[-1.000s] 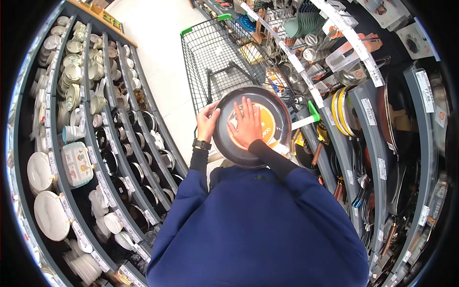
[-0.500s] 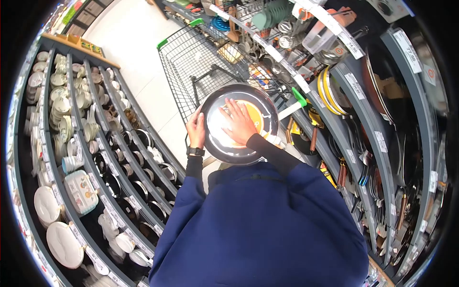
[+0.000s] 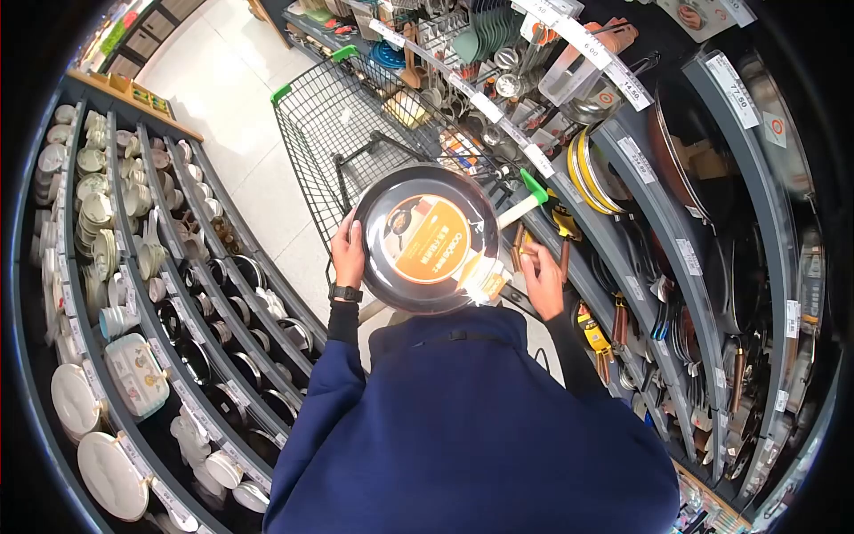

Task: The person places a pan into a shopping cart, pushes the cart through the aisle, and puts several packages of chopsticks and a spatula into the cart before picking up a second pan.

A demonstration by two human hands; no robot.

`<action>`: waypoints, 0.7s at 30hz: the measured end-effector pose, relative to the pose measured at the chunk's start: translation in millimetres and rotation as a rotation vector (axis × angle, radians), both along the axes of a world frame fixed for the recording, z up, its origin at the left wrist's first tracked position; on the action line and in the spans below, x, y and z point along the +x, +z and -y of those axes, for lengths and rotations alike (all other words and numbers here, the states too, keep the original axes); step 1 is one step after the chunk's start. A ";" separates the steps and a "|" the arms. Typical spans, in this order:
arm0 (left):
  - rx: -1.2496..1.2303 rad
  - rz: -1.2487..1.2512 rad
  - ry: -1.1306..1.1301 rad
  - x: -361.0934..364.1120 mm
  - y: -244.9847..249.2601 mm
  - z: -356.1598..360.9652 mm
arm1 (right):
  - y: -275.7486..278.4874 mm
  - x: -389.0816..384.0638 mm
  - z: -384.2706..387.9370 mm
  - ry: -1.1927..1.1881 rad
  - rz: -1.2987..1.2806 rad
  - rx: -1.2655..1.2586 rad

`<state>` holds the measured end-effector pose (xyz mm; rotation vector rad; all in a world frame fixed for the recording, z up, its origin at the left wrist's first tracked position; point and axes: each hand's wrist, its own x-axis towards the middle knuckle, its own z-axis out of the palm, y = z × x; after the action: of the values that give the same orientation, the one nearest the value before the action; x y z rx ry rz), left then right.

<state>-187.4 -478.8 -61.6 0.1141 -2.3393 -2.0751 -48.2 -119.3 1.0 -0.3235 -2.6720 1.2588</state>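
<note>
A dark round frying pan (image 3: 382, 276) with a round orange label (image 3: 429, 238) inside it faces up in front of my body. My left hand (image 3: 348, 255) grips its left rim, with a black watch on the wrist. Off the pan's right side is my right hand (image 3: 542, 278), its fingers curled near the pan's handle side; what they hold, if anything, is too small to make out. A paper tag (image 3: 483, 278) hangs at the pan's lower right. Beyond the pan stands a black wire shopping cart (image 3: 307, 133) with green corners.
Shelves of bowls and plates (image 3: 111, 476) line the left. On the right, shelves hold pans (image 3: 594, 173), utensils and price tags. The cart's green-ended handle (image 3: 532, 189) lies close to the pan's right side. Pale floor tiles (image 3: 222, 80) show at upper left.
My right hand has left the pan's inner surface and moved right, past the rim, with its fingers now curled. The orange label is uncovered. The surroundings have shifted slightly left in view.
</note>
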 end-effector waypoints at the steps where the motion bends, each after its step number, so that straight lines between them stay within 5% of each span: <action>1: -0.021 -0.002 -0.011 -1.2 -0.3 0.8 | 1.9 8.9 -2.7 0.027 0.152 -0.130; 5: -0.030 -0.016 -0.004 -1.4 -4.5 0.0 | 21.7 37.5 -14.7 0.226 0.169 0.011; 7: -0.042 -0.022 0.000 -2.0 -8.4 1.0 | 30.9 45.0 -26.1 0.371 0.527 0.133; 11: -0.121 -0.072 0.047 2.5 -22.2 4.3 | 53.6 42.2 -40.6 0.208 0.735 -0.257; 16: -0.317 0.026 0.134 15.4 -23.9 4.1 | 84.0 23.2 -48.6 0.200 0.711 -0.302; 21: -0.166 0.054 0.165 19.4 -34.8 11.7 | 74.9 11.3 -58.5 0.122 0.549 -0.361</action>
<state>-168.0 -490.5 -96.5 0.3510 -2.4278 -1.8196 -36.9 -60.8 75.9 -0.6454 -2.9106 1.9380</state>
